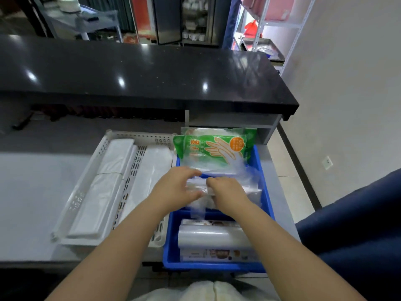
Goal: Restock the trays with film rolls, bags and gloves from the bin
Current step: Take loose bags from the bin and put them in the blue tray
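In the blue bin (170, 240), my left hand (176, 187) and right hand (226, 192) both curl their fingers around a clear packet (196, 185), probably bags, though it is blurred. I use two hands because the plastic is floppy; the white tray (138, 135) waits just beside.

the clear crumpled plastic packet (196, 187) gripped by the left hand (173, 189) and the right hand (227, 192) is smeared by motion blur, so its contents cannot be told; it may hold gloves. the right fingertips curl out of sight under it. the left forearm hides the near end of the right-hand white perforated plastic tray (161, 140). print on the long cardboard box (217, 256) in the blue plastic bin (171, 246) is too small to read.
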`<state>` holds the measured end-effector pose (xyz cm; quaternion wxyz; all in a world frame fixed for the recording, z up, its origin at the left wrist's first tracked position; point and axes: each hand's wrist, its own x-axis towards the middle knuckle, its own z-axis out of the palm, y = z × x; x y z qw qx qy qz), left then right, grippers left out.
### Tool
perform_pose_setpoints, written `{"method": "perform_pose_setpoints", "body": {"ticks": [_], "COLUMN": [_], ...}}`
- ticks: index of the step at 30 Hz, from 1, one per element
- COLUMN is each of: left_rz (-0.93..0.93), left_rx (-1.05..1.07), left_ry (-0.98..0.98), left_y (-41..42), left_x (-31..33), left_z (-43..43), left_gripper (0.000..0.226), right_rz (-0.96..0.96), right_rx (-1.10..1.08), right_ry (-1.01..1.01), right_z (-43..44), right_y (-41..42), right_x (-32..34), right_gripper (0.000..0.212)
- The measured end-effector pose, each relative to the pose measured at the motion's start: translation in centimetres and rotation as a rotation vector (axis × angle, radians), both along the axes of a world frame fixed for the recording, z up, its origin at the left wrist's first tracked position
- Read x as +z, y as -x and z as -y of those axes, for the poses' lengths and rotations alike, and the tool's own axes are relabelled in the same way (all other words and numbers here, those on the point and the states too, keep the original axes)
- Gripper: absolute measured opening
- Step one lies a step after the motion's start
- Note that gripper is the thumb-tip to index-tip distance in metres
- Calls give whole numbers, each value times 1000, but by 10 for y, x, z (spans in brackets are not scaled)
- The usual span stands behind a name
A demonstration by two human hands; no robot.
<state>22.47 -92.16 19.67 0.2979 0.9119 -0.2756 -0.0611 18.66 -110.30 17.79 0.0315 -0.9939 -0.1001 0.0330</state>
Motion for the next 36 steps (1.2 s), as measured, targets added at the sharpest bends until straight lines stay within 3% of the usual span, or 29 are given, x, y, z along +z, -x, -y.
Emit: {"method": "perform_pose_setpoints", "body": {"ticks": [4, 9, 15, 20, 22, 25, 30, 36], "left_rz": [97, 133, 150, 171, 159, 116, 84, 167], "left_rx": [-99, -71, -75, -39, -31, -40, -23, 114], "left_ry": [-284, -355, -424, -258, -215, -294, -316, -197], "left_y": [9, 7, 8, 14, 16, 17, 19, 27], "left_x": [-19, -31, -26, -24, -25, -29, -31, 3], "left_z": [20, 22, 31, 20, 21, 29, 32, 13], "left_gripper": [46, 33, 22, 52, 48, 37, 38, 45], "right_rz": [-59, -74, -118, 45, 60, -103, -182, 78], "right_rx": [15, -53, -76, -85, -113, -122, -110, 48], "right_ry": [-92, -120, -113, -169, -175, -186, -174, -324], "right_z": [13, 54, 54, 69, 71, 62, 60, 28], "right_y": [1, 11, 19, 26, 29, 31, 24, 7], "right_x": [-4, 4, 3, 10, 9, -1, -3, 35], "right_gripper": [34, 49, 47, 55, 51, 39, 30, 28]}}
